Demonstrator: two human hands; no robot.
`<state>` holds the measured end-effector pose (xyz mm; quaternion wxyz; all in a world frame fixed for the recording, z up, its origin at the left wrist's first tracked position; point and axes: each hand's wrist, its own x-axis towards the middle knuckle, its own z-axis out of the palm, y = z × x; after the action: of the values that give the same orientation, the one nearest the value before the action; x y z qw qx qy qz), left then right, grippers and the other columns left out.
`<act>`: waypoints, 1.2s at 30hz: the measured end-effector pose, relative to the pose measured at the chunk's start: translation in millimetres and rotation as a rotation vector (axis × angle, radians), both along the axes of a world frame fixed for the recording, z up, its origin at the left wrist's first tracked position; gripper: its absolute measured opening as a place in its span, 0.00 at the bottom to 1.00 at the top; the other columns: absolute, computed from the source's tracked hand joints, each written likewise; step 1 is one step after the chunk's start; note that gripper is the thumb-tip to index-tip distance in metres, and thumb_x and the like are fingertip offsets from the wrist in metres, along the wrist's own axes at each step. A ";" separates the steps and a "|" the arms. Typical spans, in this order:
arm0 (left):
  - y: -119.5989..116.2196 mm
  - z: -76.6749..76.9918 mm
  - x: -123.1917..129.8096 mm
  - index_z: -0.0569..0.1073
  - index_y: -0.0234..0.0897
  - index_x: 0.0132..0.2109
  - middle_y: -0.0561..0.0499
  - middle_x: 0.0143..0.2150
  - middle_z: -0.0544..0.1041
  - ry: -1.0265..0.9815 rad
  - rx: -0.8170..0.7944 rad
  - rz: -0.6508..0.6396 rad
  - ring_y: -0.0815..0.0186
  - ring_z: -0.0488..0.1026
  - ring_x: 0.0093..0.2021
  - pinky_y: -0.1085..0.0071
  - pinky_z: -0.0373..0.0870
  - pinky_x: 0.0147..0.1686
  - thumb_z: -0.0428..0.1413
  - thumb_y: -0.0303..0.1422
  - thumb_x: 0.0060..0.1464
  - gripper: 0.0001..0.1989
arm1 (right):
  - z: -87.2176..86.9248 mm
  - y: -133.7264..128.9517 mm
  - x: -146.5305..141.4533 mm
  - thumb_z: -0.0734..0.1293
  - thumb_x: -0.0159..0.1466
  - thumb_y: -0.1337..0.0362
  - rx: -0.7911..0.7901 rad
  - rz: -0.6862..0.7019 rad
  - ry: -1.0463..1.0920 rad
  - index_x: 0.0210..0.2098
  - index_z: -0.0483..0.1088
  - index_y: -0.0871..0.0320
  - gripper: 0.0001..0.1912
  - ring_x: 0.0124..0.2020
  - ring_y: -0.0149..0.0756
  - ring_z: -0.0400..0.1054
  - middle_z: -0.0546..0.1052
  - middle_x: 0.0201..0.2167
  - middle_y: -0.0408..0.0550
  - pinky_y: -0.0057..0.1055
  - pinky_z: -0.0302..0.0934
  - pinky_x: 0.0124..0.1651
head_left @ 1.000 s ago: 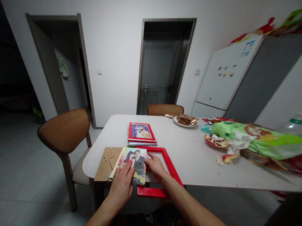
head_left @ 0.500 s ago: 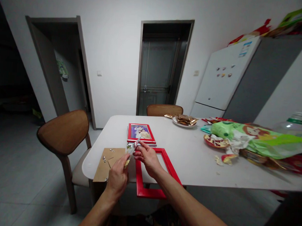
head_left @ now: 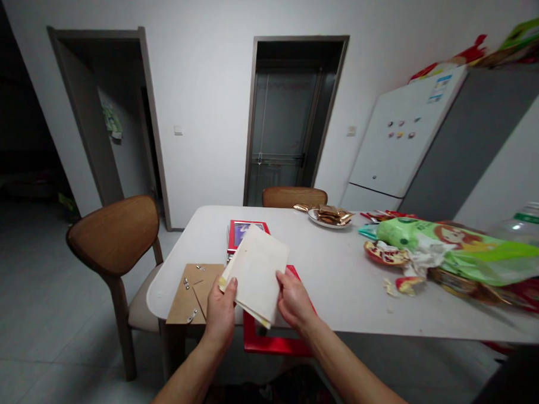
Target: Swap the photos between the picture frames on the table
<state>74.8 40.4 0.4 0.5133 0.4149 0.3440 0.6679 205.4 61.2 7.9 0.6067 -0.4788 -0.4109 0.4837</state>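
A pale sheet stack (head_left: 260, 273) with yellowish edges is held up, tilted, between both hands. My left hand (head_left: 221, 307) pinches its left edge, thumb on top. At the right edge, my right hand (head_left: 294, 298) grips it with thumb and fingers. Beneath lies an empty red frame (head_left: 281, 345), partly covered and jutting over the table's front edge. Behind the stack, a red-framed photo (head_left: 238, 233) is partly hidden. A brown backing board (head_left: 180, 293) with small metal clips lies to the left.
The white table (head_left: 346, 289) carries a plate (head_left: 328, 223) of wrapped packets, an opened pomegranate (head_left: 383, 254), peel pieces and a green plastic bag (head_left: 464, 240) on the right. A wooden chair (head_left: 116, 237) stands at the left, another (head_left: 294, 197) behind the table.
The stack was held edge-on and now shows its broad pale face. My right hand has moved right and closed on its right edge; my left hand has shifted slightly right.
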 end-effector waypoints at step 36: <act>-25.3 -15.5 2.6 0.67 0.32 0.46 0.41 0.55 0.62 1.443 0.228 -0.238 0.58 0.55 0.57 0.64 0.51 0.56 0.54 0.35 0.46 0.19 | -20.6 13.1 62.7 0.55 0.56 0.57 -0.234 -0.068 -1.482 0.39 0.67 0.64 0.20 0.37 0.42 0.65 0.70 0.38 0.60 0.33 0.55 0.36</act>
<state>77.4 15.1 -15.1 0.1823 0.8361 0.4771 0.2004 268.1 74.3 -12.6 0.1310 -0.7530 -0.6424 0.0563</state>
